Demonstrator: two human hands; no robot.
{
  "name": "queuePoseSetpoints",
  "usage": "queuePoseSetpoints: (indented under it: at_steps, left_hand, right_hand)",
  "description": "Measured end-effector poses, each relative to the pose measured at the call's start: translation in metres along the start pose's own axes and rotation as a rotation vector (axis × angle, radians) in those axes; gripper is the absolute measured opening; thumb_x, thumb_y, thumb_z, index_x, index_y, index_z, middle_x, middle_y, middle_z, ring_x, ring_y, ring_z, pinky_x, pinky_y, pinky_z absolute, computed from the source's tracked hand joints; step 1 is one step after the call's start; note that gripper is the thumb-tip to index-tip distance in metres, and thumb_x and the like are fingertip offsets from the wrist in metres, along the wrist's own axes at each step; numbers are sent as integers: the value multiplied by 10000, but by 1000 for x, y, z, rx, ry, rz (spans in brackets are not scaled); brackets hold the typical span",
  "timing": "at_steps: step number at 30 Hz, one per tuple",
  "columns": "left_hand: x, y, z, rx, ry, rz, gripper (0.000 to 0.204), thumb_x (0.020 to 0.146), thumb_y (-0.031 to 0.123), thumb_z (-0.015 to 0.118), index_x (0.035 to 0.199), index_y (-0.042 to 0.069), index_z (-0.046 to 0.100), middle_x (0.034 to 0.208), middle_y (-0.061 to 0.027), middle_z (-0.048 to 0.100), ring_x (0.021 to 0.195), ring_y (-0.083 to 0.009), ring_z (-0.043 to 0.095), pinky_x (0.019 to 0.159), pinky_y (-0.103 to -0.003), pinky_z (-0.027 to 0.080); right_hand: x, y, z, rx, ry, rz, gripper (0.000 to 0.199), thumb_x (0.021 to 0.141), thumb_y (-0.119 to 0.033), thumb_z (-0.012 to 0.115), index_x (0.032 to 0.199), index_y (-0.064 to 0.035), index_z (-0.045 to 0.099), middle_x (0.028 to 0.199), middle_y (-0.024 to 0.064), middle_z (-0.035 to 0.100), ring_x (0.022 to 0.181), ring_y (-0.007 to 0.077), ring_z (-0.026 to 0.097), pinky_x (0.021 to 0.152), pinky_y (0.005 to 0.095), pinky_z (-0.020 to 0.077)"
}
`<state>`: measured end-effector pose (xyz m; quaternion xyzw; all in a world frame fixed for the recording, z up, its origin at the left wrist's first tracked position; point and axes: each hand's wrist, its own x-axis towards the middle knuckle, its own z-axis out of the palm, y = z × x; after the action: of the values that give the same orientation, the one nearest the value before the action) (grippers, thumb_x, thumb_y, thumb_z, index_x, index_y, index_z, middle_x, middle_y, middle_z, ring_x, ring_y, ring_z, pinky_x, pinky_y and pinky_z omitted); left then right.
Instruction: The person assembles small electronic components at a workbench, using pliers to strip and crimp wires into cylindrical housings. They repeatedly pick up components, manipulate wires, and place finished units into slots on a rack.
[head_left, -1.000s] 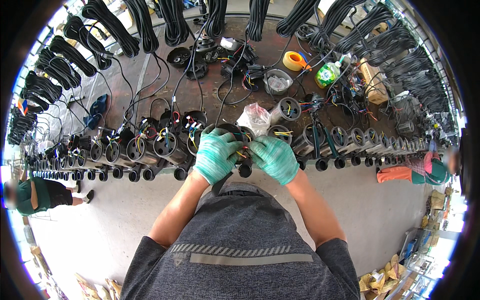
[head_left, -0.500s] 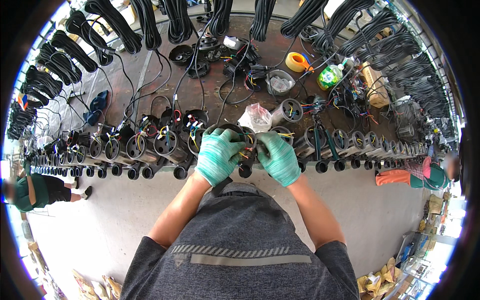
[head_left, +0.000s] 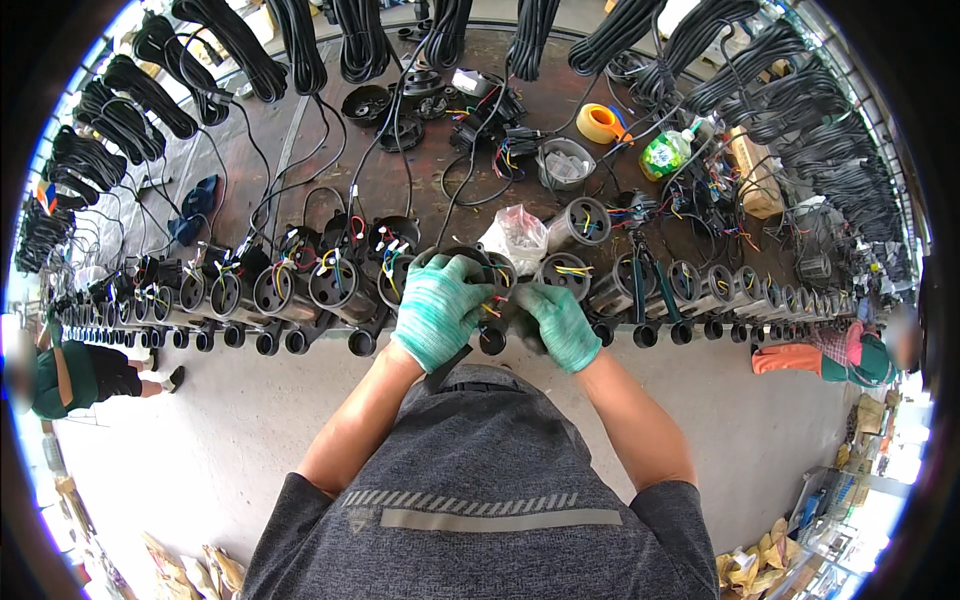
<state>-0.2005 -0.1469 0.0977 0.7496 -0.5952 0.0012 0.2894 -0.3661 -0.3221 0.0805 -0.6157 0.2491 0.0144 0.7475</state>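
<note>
Black cylindrical housings (head_left: pixel 300 290) crowd the bench edge (head_left: pixel 700 330) shoulder to shoulder; hanging cable coils (head_left: pixel 350 40) wall the far side; loose wires (head_left: pixel 470 170) clutter the brown middle strip between.

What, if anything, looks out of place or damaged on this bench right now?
Nothing looks damaged or spilled. The left hand and right hand hold one black housing at the bench edge. Only the crumpled clear plastic bag lies loose among the row of housings.
</note>
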Motion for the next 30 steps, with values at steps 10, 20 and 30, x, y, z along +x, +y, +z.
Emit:
queuePoseSetpoints:
  at_steps: [10, 20, 30]
  left_hand:
    - [5, -5, -2, 0, -55, -21, 304, 743, 158, 801, 1045, 157, 842, 1067, -50, 718, 1023, -330, 652, 958, -465, 510]
    - [1, -3, 4, 17, 30, -57, 227, 784, 211, 771, 997, 163, 836, 1031, -35, 713, 1007, -295, 661, 1012, -495, 459]
    - [2, -4, 8, 3, 51, -85, 217, 766, 211, 799, 976, 169, 835, 1023, -25, 718, 983, -273, 691, 1044, -503, 454]
  right_hand:
    - [15, -2, -4, -1247, 153, -1114, 380, 752, -38, 810, 1116, -108, 729, 1095, 73, 733, 910, 299, 741, 748, 412, 614]
    - [14, -30, 3, -237, 55, -28, 145, 999, -93, 729, 1114, -4, 722, 958, 123, 762, 811, 152, 697, 725, 320, 568]
    - [228, 11, -79, -1653, -534, 122, 347, 900, -225, 631, 1207, -192, 789, 1023, 128, 775, 923, 255, 753, 853, 422, 579]
